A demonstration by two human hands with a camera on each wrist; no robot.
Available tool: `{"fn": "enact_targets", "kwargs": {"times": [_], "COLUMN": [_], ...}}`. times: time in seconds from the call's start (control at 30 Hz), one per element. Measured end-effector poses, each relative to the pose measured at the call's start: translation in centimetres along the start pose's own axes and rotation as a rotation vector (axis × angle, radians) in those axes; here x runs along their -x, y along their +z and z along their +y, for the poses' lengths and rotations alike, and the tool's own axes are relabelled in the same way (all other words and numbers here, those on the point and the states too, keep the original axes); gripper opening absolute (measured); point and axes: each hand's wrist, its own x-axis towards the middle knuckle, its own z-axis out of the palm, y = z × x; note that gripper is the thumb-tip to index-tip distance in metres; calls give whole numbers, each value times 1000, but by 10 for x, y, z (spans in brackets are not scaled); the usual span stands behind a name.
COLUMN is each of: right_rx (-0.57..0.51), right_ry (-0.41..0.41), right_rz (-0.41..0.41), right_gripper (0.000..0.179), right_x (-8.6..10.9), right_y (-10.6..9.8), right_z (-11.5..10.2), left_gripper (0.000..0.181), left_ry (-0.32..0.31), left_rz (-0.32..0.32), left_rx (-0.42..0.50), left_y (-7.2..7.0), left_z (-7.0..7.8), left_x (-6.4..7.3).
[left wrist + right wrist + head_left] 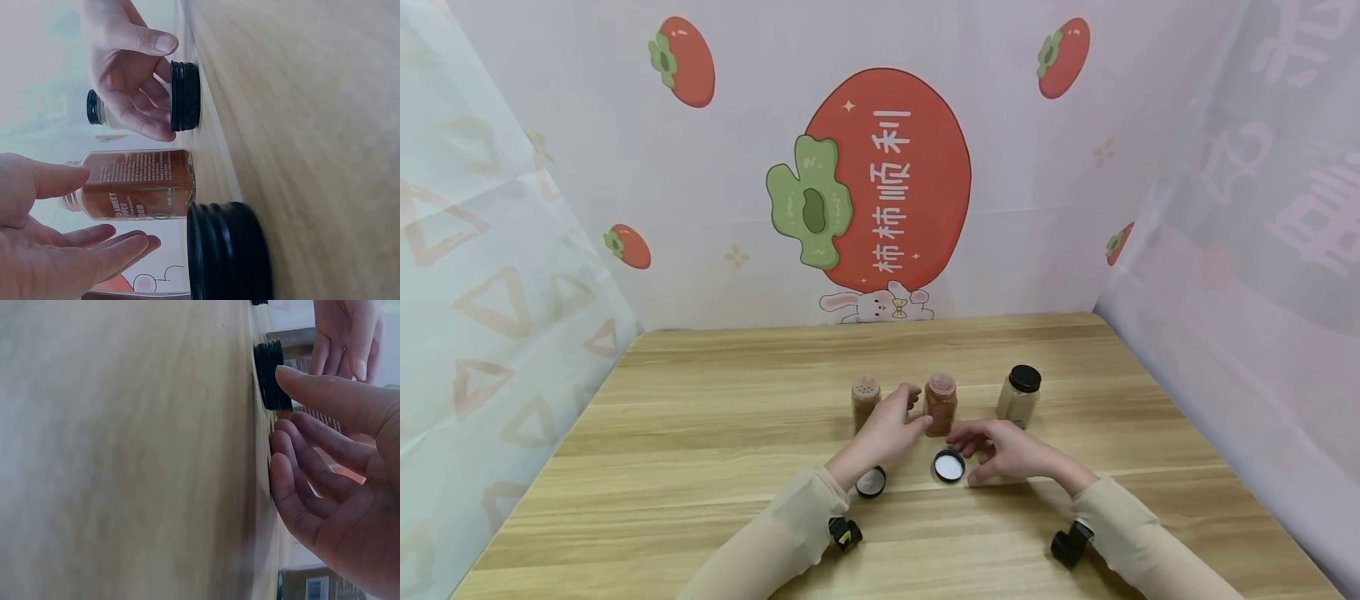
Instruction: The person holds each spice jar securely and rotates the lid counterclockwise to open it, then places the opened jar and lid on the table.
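In the head view, you face a wood-grain worktop (700, 417), pale printed walls (1022, 275) rising beyond your fingers and to either side. You have three jars: a red-brown jar (940, 414) just right of the fingers of your left hand (887, 427), a brown jar (862, 410) to their left, and a black-lidded jar (1017, 406) beyond the fingers of your right hand (1003, 450). Two loose caps lie hollow side up, a white-lined cap (949, 468) beside your right fingers and a grey-lined cap (871, 482) nearer you than your left ones. The red-brown jar stands upright, long axis vertical, holed top upward. In the left wrist view, your left fingers and thumb are spread, gripping nothing, the jar's printed label showing beyond them. In the right wrist view, your right fingers curve loosely, thumb well parted, holding nothing; I can't tell whether they touch the white-lined cap.
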Motion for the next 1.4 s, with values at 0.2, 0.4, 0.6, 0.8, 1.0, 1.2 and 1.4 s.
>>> {"fn": "enact_targets", "kwargs": {"times": [0.2, 0.4, 0.6, 0.8, 1.0, 1.2, 1.4], "right_rx": [-54, -127, -131, -90, -56, -48, -35], "right_ry": [-7, -13, 3, -8, -13, -22, -22], "right_rz": [-7, -8, -2, 17, 37, 46, 59], "right_gripper": [52, 52, 49, 45, 43, 42, 41], "right_x": [7, 17, 28, 37, 47, 56, 63], "right_y": [-8, -18, -29, -37, -42, -48, -53], "right_z": [3, 1, 1, 5, 6, 7, 12], "left_gripper": [32, 18, 12, 12, 20, 23, 28], "left_ry": [12, 50, 119, 140, 150, 138, 145], "left_rz": [33, 36, 9, -37, -77, -108, -125], "left_rx": [6, 27, 39, 39, 9, 17, 9], "left_y": [-3, -3, -1, 5, 14, 23, 31], "left_z": [2, 4, 10, 17, 24, 27, 31], "left_x": [6, 9, 12, 13, 11, 9, 6]}}
